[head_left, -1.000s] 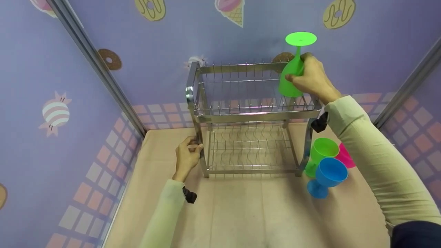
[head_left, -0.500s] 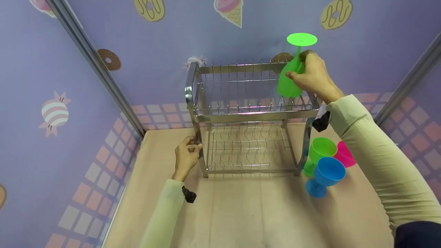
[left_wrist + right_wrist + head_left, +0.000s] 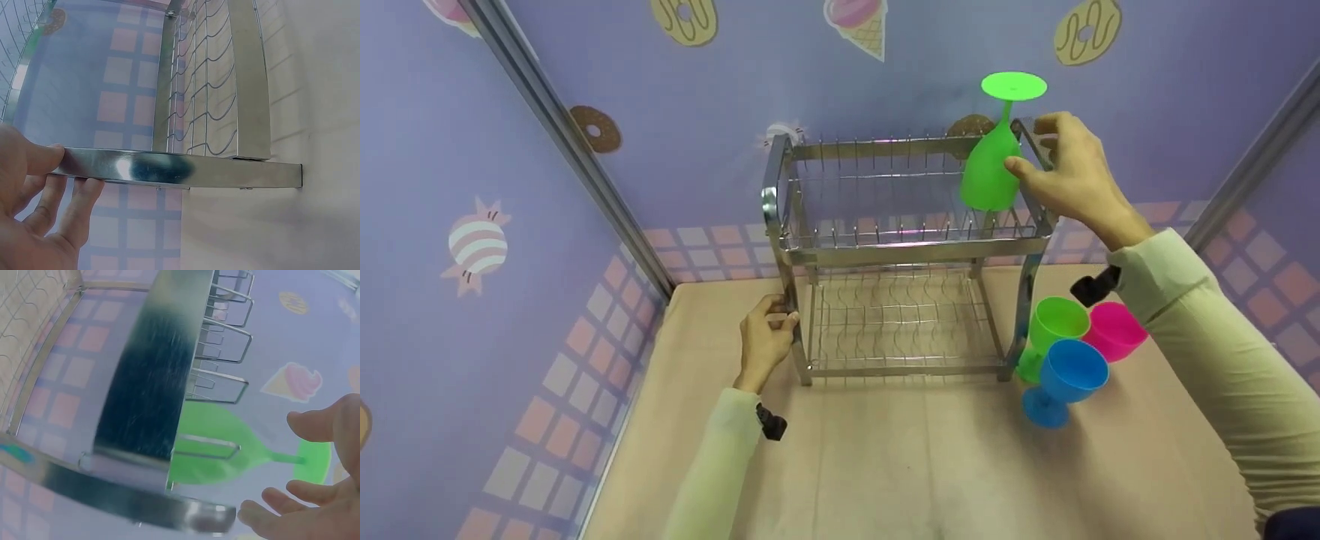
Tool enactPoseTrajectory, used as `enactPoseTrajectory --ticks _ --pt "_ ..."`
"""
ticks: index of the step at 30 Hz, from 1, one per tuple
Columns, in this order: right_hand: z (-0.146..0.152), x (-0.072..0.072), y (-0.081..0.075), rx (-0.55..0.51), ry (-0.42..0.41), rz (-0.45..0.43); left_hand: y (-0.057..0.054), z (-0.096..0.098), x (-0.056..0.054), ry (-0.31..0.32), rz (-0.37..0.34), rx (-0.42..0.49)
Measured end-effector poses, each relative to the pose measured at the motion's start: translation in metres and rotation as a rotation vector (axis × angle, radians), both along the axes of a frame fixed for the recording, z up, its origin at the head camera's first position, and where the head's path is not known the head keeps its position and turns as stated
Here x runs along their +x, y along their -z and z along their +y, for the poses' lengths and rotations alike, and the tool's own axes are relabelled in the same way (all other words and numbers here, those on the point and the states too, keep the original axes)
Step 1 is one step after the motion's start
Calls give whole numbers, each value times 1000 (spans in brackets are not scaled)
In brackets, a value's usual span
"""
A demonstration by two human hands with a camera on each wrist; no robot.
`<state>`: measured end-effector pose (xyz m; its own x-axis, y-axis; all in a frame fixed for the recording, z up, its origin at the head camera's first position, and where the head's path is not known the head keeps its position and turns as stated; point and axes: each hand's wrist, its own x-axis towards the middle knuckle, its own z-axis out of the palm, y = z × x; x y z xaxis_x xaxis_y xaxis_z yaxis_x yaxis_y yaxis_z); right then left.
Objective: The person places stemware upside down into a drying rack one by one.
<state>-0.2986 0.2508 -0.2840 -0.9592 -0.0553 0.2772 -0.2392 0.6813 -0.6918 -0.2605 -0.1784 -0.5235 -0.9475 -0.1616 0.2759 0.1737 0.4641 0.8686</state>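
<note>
We have the green cup [image 3: 988, 178] upside down atop the rack [image 3: 915, 253], probably so its wide rim bears it. Our right hand [image 3: 1069, 174] spreads its fingers beside it; our left hand [image 3: 765, 343] pinches the upright [image 3: 157, 167], seemingly for steadiness.

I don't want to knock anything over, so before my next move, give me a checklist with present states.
1. Upturned green cup on the upper tier of the rack: ok, at its right end.
2. Right hand off that cup: ok, its fingers look apart from it in the right wrist view.
3. Left hand on the rack: ok, pinching the left post.
4. Upturned cup's rim firmly seated: cannot tell.
5. Blue cup, second green cup and pink cup on the rack: not ok, all three are beside it.
6. Pink cup's foot in view: not ok, hidden.
</note>
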Motion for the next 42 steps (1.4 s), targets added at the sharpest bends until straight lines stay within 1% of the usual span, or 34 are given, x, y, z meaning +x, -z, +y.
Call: enactPoseTrajectory --ticks 4,9,14,16,19,24,30,36,42 --pt "11 16 5 -46 -5 65 0 0 0 3 -6 8" --pt "25 41 16 -78 12 145 2 0 0 2 -14 -2" --pt "38 65 32 -114 14 200 3 -2 -1 3 -6 -5" --pt "44 74 41 -134 21 215 2 -3 -1 8 -3 2" --pt "51 85 57 -163 21 249 3 -4 -1 9 13 9" --pt "60 99 87 -226 5 296 2 -7 0 -3 45 0" --pt "74 120 125 -285 2 295 1 -6 0 10 22 2" --pt "89 139 162 -274 21 271 3 -3 -2 7 -2 10" --pt "103 151 196 -254 62 275 3 -2 -3 19 -20 -6"
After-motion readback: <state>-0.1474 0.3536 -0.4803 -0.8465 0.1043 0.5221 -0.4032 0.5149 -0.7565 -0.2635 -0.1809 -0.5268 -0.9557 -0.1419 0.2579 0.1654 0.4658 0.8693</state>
